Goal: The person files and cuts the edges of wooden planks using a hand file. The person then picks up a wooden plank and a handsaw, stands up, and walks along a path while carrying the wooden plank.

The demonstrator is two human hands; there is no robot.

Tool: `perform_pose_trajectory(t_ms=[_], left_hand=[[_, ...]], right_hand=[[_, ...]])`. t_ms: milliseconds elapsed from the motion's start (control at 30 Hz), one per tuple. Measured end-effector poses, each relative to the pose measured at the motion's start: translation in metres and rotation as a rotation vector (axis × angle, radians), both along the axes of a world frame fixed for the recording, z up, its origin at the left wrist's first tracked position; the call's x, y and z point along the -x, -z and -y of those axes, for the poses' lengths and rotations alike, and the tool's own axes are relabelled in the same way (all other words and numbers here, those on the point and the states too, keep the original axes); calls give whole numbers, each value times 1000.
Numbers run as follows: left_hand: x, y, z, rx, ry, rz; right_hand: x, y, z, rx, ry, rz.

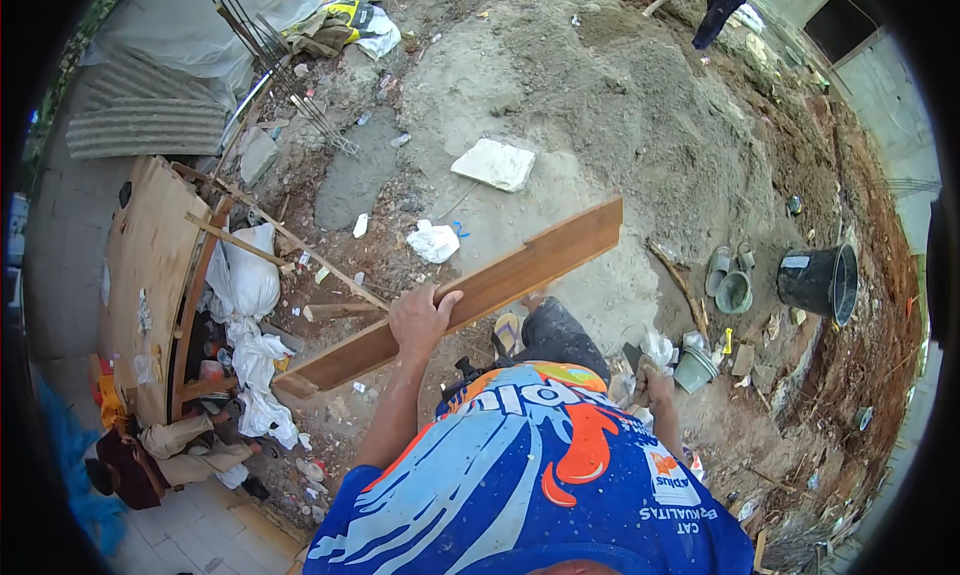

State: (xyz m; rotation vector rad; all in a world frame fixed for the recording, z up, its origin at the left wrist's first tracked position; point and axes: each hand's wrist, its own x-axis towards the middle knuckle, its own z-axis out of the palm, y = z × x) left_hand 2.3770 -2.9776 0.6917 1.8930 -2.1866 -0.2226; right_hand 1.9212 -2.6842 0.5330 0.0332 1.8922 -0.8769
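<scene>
My left hand (420,320) is closed round the upper edge of a long reddish-brown wooden plank (540,255). The plank slants across in front of me, its right end raised toward the far side and its left end low near white sacks. Down at my right side, my right hand (655,387) is closed in a fist. A dark flat blade (632,356) sticks out beside its fingers; the rest of that tool is hidden. Near this hand lie a grey-green bucket (695,369) and crumpled clear plastic (658,347). One sandalled foot (507,331) shows below the plank.
A pale slab (493,165) lies on sandy ground. To the right are a black bucket (818,283), a small bucket (734,293) and a stick (684,287). Left stands a plywood panel (150,275) by filled sacks (252,275). One person (170,455) crouches lower left; another (715,5) stands far right.
</scene>
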Motion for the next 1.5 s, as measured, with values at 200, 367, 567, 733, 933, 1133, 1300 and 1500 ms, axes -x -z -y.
perform_pose_trajectory(t_ms=[200, 367, 567, 733, 933, 1133, 1300, 1500], left_hand=[[100, -13, 120, -46, 146, 80], [166, -44, 229, -26, 315, 89], [245, -56, 358, -54, 576, 38], [293, -26, 480, -47, 689, -40], [359, -12, 643, -216, 778, -13], [391, -59, 789, 376, 488, -309], [383, -25, 835, -358, -20, -685], [373, 43, 881, -711, -323, -751]], right_hand=[[144, -129, 264, 141, -265, -659], [147, -253, 425, 111, -879, -954], [131, -251, 566, 186, -1352, -685], [157, -213, 652, 205, -1551, -280], [209, -206, 784, 177, -1376, -249], [242, -266, 946, 100, -1361, -790], [299, -295, 1048, -83, -1355, -924], [378, -289, 1141, -129, -1255, -980]])
